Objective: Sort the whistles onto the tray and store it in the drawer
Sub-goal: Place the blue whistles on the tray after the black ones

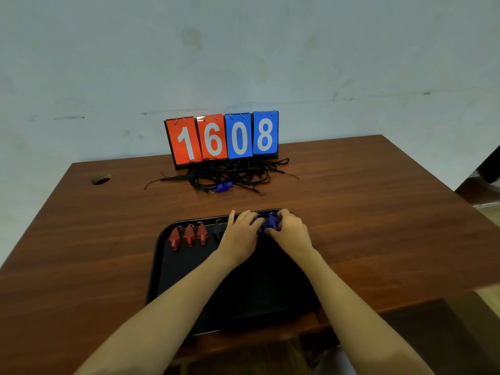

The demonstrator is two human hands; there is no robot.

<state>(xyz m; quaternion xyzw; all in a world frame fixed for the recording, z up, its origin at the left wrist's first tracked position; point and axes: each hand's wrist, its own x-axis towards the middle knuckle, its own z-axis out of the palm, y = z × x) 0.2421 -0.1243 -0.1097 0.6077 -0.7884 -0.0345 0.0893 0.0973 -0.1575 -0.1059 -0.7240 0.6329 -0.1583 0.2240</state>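
While three red whistles (188, 235) and a black whistle (218, 230) already lay along the far edge of the black tray (173, 269), my left hand (240, 232) and right hand (289, 230) each pinched what looked like a blue whistle (272, 221) there. One blue whistle (223, 187) remained among the lanyards (232, 171); the drawer wasn't visible.

I see a wood-grain table (351, 212), smooth with a low sheen. Black tray (162, 266) looks matt plastic. Red whistles (189, 235) look like glossy plastic with thin metal rings. Scoreboard (223, 136) cards look glossy, wire rings on top. Black cords (232, 171) look like matt woven cloth.
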